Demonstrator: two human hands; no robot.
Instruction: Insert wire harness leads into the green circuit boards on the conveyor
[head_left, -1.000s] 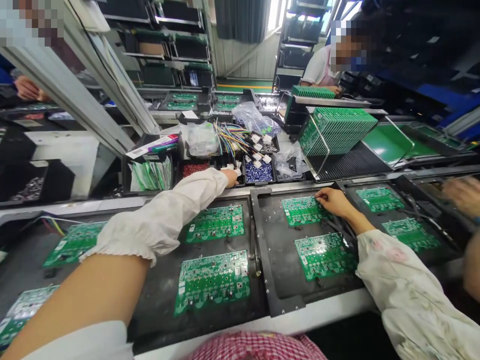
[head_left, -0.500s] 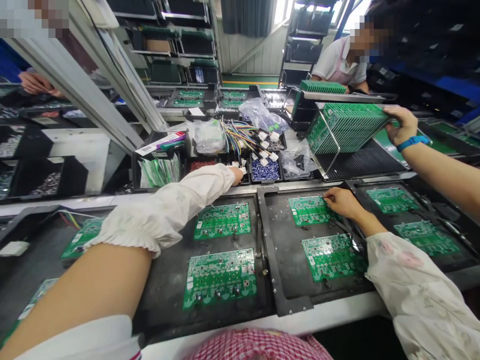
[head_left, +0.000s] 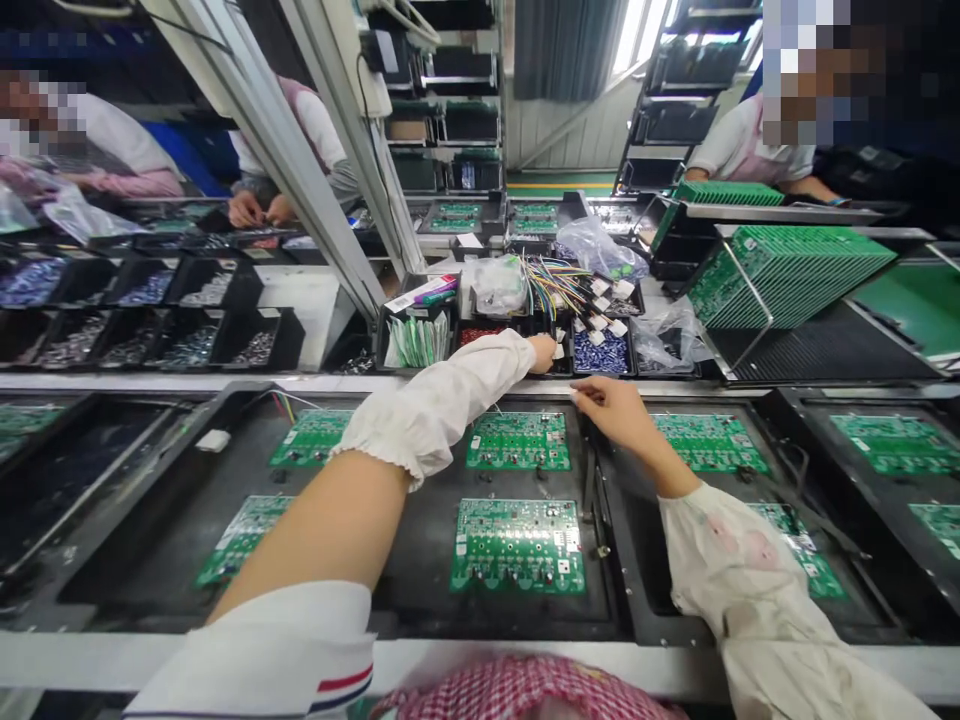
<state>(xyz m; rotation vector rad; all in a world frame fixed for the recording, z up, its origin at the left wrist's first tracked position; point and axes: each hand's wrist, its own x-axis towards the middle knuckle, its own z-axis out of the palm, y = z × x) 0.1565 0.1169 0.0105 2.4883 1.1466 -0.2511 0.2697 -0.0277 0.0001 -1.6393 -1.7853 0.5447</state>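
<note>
My left hand [head_left: 543, 353], in a white sleeve cover, reaches into a black parts bin beside white wire connectors [head_left: 598, 325]; its fingertips are hidden. To its right is a bin of small blue parts [head_left: 600, 352]. My right hand [head_left: 611, 408] hovers above the frame edge between two black trays, thumb and fingertips together. Whatever lies in that pinch is too small to make out. Below and left of it, a green circuit board [head_left: 519, 441] lies in the tray, with another circuit board [head_left: 517, 546] nearer me. A further board [head_left: 705, 443] shows right of my right wrist.
A rack of upright green boards [head_left: 802, 275] stands at back right. Plastic bags [head_left: 667, 335] and a bundle of coloured wires [head_left: 555, 285] lie around the bins. Metal posts [head_left: 300, 170] rise at left. Co-workers sit across the bench, one person's hands [head_left: 259, 208] close together.
The view has turned left. My right hand has left the upper board in the right tray and moved left, toward the bins. My left hand stays at its bin. Another person's hand has left the rack.
</note>
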